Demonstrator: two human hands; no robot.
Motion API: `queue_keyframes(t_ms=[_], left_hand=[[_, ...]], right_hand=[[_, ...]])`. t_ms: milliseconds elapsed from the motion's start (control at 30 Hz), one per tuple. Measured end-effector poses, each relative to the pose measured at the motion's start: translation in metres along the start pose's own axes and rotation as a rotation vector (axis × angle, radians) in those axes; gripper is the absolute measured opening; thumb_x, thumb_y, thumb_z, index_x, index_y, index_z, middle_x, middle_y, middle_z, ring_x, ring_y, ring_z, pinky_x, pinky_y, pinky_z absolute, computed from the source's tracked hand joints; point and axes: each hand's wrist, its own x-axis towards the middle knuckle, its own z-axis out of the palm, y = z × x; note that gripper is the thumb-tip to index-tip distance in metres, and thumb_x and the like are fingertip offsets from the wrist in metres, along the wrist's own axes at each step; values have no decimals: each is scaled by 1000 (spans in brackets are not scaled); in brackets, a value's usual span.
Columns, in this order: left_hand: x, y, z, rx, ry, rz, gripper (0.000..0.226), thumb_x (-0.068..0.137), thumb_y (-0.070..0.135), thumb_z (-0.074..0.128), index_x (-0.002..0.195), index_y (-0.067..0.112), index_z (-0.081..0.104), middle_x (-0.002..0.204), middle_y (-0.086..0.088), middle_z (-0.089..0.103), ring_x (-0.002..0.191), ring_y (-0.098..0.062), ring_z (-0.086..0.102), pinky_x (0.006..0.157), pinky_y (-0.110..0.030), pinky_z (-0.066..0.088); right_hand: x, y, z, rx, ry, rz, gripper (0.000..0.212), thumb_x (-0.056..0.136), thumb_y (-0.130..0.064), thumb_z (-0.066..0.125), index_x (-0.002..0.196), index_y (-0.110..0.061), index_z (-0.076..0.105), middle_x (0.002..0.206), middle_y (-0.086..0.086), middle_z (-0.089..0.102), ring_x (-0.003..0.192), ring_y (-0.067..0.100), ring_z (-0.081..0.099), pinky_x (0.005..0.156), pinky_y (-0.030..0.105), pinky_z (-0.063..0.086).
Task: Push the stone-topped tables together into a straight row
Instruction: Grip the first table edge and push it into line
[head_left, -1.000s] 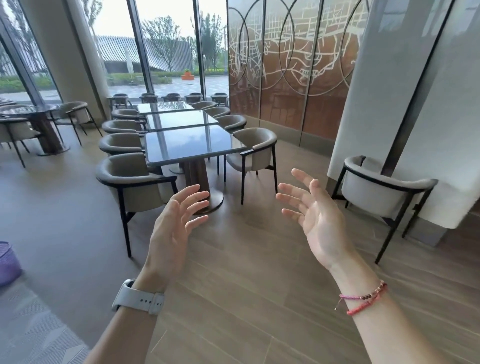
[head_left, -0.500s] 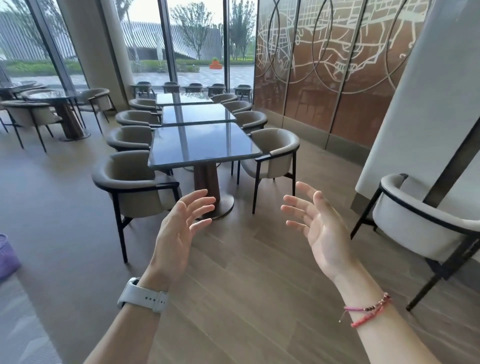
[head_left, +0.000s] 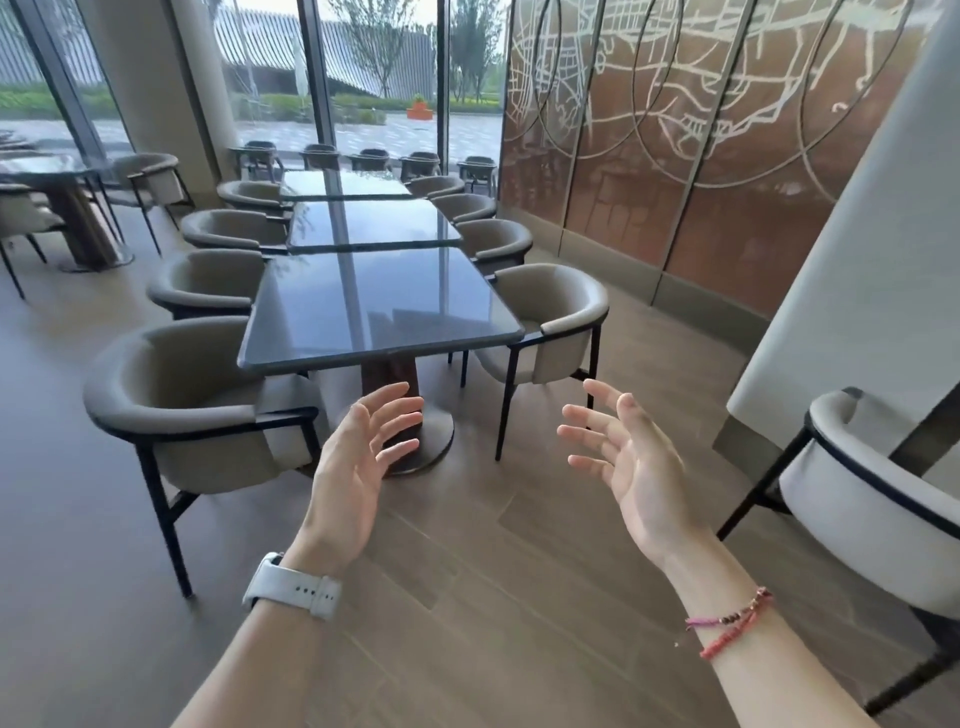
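Three square tables with dark glossy stone tops stand in a line running away from me. The nearest table (head_left: 379, 306) sits on a brown pedestal with a round base, turned slightly askew to the second table (head_left: 374, 223), with a narrow gap between them. The third table (head_left: 343, 183) lies farthest, near the windows. My left hand (head_left: 358, 462) and my right hand (head_left: 623, 457) are raised in front of me, palms facing each other, fingers spread, holding nothing. Both are short of the nearest table's front edge.
Grey armchairs line both sides of the tables, the closest at left (head_left: 197, 410) and at right (head_left: 550, 322). A white armchair (head_left: 872, 499) stands at the far right by a pillar. A round table (head_left: 62, 208) with chairs stands at the left. Wooden floor lies between me and the tables.
The view has closed in on the row of tables, which now look larger and nearer. Both hands stay raised and spread, holding nothing.
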Motion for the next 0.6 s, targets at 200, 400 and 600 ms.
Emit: queue_keyframes(t_ms=[200, 400, 600], left_hand=[[100, -32, -3, 15, 2, -19, 59, 98, 49, 35, 137, 10, 57, 133, -16, 65, 128, -32, 57, 106, -49, 45], [185, -70, -5, 68, 60, -33, 57, 96, 48, 37, 134, 11, 59, 130, -16, 66, 126, -32, 59, 103, -48, 47], [277, -95, 5, 118, 182, -15, 57, 97, 46, 37, 133, 8, 59, 130, -17, 66, 126, -35, 58, 102, -48, 47]], right_hand=[[113, 15, 2, 16, 13, 10, 44, 96, -50, 49, 129, -24, 63, 122, 12, 70, 113, 29, 67, 90, 44, 52], [221, 46, -4, 45, -39, 51, 48, 87, -52, 50, 124, -27, 66, 119, 10, 72, 111, 27, 68, 88, 42, 51], [349, 63, -7, 53, -133, 93, 50, 86, -53, 52, 127, -27, 65, 121, 10, 71, 111, 25, 68, 86, 40, 50]])
